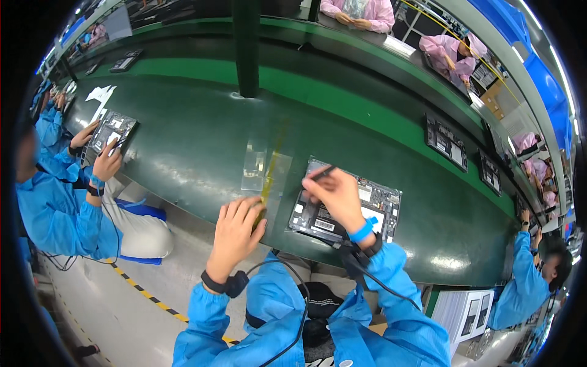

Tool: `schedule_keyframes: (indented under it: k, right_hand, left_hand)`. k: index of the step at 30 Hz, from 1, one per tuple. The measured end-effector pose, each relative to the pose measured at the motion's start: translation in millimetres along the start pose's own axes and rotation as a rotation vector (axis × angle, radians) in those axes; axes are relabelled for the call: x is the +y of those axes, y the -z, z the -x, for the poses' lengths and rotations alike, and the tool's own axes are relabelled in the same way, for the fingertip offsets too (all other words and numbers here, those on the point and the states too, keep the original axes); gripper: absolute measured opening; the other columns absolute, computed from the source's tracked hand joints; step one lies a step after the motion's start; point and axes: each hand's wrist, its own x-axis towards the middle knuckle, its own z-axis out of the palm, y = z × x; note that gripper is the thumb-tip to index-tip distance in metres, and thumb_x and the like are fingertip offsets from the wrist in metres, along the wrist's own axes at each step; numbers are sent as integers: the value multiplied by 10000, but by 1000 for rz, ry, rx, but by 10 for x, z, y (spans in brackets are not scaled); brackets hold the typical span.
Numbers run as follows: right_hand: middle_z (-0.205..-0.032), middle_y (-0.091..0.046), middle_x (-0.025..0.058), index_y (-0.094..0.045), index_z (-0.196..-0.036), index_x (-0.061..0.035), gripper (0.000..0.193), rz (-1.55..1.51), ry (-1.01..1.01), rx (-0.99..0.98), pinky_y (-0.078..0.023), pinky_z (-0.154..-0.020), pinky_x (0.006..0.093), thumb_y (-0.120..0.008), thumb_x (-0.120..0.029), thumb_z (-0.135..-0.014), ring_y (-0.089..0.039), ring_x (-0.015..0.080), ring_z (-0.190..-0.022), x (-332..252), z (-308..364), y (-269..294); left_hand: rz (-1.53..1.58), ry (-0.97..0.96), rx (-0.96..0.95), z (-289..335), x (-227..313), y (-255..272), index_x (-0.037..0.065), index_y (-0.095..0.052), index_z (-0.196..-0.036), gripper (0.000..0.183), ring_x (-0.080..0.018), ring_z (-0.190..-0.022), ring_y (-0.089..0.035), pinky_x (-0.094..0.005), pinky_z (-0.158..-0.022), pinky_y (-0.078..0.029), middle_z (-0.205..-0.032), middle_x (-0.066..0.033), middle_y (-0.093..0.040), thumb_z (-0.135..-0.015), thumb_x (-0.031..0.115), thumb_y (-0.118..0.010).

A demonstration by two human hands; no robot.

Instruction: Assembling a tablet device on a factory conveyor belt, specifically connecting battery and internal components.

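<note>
At centre right of the frame, flat on the dark green counter (189,147): an opened laptop base (380,208), insides facing up, lower edge close to the counter's near edge. Over its upper left part, right grip (337,197) closed on a dark slim tool (323,174), working tip too blurred to make out. Just left of the base, left grip (239,227) with fingers bent over a yellowish piece (260,215) at the lower end of a yellow strip (273,162); cannot tell whether pinching it or merely resting there.

For the base: probably fairly light and stiff as a whole, but fragile across the bare circuit board (387,197) and flat dark blocks (310,211); perhaps slippery along the smooth rim. Best taken by two opposite outer edges, fingers clear of the exposed parts, and kept level. For the strip: probably thin and bendy, best held by one end.

Containers: near the middle of the frame, clear flat sleeves (279,172) or sheets, with pale pieces (254,164) showing; cannot tell whether inside or beneath. At lower right, a white box-like stack (449,312), pictures of dark panels on one side, contents hidden. At upper right, brown cartons (492,101), insides out of sight. At the top edge, a clear bag (354,7) at the hands (362,24) of a co-worker in pink, contents too small to tell.
</note>
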Motion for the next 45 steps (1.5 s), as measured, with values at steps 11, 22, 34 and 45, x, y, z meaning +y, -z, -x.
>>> schedule_keyframes:
  k: [11, 22, 34, 45]
  right_hand:
    - [-838, -765, 145, -701, -978, 50, 195, 287, 198, 59, -586, -669, 294, -752, -123, -903, -764, 203, -771, 340, -564, -332]
    - [-857, -758, 124, -710, -998, 43, 171, 172, 123, 10, -573, -666, 286, -753, -92, -903, -747, 181, -759, 381, -623, -232]
    - [-837, -753, 102, -712, -998, 38, 149, 241, 250, -20, -582, -710, 286, -750, -66, -899, -733, 148, -774, 289, -534, -368]
    - [-976, -728, 108, -637, -1128, 23, 220, -120, 168, 51, -581, -724, 281, -724, -48, -939, -736, 197, -846, -332, 37, 580]
  left_hand:
    - [-8, -88, -105, -253, -225, -156, 74, -639, -1264, 520, -350, -1332, -471, -528, -1148, -341, -1418, -133, -541, -796, 292, -703]
    - [31, -101, -56, -411, -238, -233, 39, -663, -1121, 437, -353, -1282, -493, -512, -1111, -376, -1389, -151, -555, -757, 270, -732]
    - [11, -106, -54, -388, -260, -215, 38, -664, -1126, 442, -342, -1292, -496, -518, -1117, -367, -1411, -157, -555, -753, 265, -734]
    - [99, -95, -71, -430, -204, -217, 28, -593, -1142, 445, -391, -1254, -505, -499, -1084, -391, -1354, -181, -546, -746, 186, -722]
